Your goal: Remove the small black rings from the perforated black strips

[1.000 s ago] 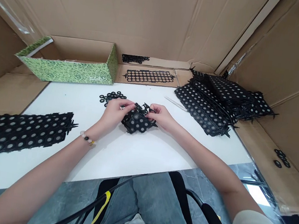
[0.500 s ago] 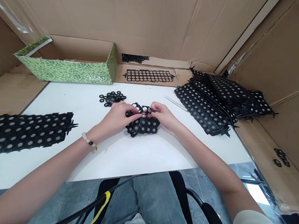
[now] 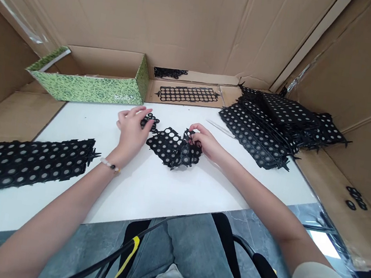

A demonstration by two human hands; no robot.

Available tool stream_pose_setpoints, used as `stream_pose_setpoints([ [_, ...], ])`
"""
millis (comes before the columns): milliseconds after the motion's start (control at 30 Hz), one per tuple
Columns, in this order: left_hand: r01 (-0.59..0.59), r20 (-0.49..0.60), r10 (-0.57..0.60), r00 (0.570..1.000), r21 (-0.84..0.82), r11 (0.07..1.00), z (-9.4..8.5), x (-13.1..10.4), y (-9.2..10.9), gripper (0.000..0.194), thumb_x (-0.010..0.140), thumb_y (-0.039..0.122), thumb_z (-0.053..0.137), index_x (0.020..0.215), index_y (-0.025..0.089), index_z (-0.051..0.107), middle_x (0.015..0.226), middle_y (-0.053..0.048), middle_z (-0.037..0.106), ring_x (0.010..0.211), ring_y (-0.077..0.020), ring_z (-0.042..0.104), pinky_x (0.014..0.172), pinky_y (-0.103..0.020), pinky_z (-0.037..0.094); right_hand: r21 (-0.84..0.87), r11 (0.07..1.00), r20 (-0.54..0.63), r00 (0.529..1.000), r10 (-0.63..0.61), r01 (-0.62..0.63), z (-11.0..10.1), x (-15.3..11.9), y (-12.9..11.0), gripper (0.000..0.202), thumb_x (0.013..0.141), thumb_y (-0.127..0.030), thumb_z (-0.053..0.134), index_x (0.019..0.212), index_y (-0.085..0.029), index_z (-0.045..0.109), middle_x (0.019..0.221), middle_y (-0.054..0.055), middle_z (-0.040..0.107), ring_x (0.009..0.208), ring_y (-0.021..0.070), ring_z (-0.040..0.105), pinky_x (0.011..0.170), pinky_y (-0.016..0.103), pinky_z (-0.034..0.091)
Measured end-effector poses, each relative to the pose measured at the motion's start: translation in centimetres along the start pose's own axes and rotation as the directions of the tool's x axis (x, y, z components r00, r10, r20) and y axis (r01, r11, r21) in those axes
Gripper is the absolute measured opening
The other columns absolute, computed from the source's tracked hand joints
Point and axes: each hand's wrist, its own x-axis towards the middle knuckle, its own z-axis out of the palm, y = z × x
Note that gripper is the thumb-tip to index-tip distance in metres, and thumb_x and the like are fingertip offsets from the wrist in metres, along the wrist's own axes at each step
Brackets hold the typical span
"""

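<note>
My right hand (image 3: 202, 140) pinches the right end of a black rubber sheet of rings (image 3: 166, 148), which is folded and partly raised off the white table. Several white holes show along the sheet's far edge. Off to the left, my left hand (image 3: 132, 124) is away from the sheet with its fingers spread over a pile of loose black rings (image 3: 153, 123). Part of that pile is hidden behind the fingers, and I cannot see whether they touch it.
A green patterned box (image 3: 89, 86) stands at the back left. Black sheets are stacked (image 3: 262, 131) at the right, beside white tweezers (image 3: 220, 128). Another black sheet (image 3: 30, 163) lies at the left. A punched-out sheet (image 3: 188, 94) lies on cardboard at the back.
My left hand has let go of the sheet and moved left over the ring pile, its fingers opening. The sheet has spread leftward while my right hand keeps its end.
</note>
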Motion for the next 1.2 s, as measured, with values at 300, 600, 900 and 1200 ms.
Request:
stream_pose_setpoints([
  [300, -0.06, 0.551, 0.228, 0.802, -0.305, 0.95, 1.0, -3.2, 3.8, 0.032, 0.087, 0.048, 0.06, 0.09, 0.022, 0.078, 0.086, -0.005, 0.076, 0.079, -0.023, 0.063, 0.074, -0.035, 0.047, 0.008, 0.984, 0.102, 0.979, -0.178, 0.178, 0.5, -0.9, -0.6, 0.048, 0.06, -0.024, 0.079, 0.099, -0.026, 0.05, 0.078, -0.007, 0.055, 0.077, 0.0132, 0.054, 0.077, 0.026, 0.042],
  [600, 0.397, 0.716, 0.03, 0.698, -0.422, 0.815, 1.7, -2.5, 2.5, 0.036, 0.066, 0.052, 0.08, 0.08, 0.02, 0.078, 0.078, -0.005, 0.075, 0.072, -0.0206, 0.065, 0.068, -0.032, 0.048, -0.104, 0.972, 0.104, 0.974, -0.2, 0.21, 1.0, -1.2, -0.6, 0.048, 0.063, -0.024, 0.079, 0.099, -0.024, 0.048, 0.075, -0.008, 0.047, 0.069, 0.0118, 0.046, 0.069, 0.025, 0.037],
  [900, 0.493, 0.701, -0.023, 0.713, -0.478, 0.727, 1.6, -2.6, 3.1, 0.047, 0.055, 0.044, 0.088, 0.092, 0.019, 0.074, 0.093, -0.006, 0.076, 0.087, -0.0225, 0.067, 0.082, -0.036, 0.048, -0.025, 0.957, 0.22, 0.935, -0.278, 0.29, 0.5, -1.1, -0.2, 0.044, 0.07, -0.02, 0.068, 0.106, -0.025, 0.044, 0.075, -0.007, 0.051, 0.071, 0.0125, 0.045, 0.07, 0.026, 0.034],
  [1200, 0.508, 0.645, -0.112, 0.756, -0.47, 0.722, 1.8, -2.9, 3.1, 0.033, 0.064, 0.046, 0.079, 0.084, 0.019, 0.078, 0.08, -0.004, 0.075, 0.071, -0.0185, 0.059, 0.062, -0.03, 0.04, -0.045, 0.956, 0.208, 0.939, -0.275, 0.29, 0.5, -0.8, 0.0, 0.044, 0.068, -0.022, 0.066, 0.105, -0.026, 0.043, 0.077, -0.007, 0.048, 0.071, 0.0131, 0.044, 0.069, 0.026, 0.034],
])
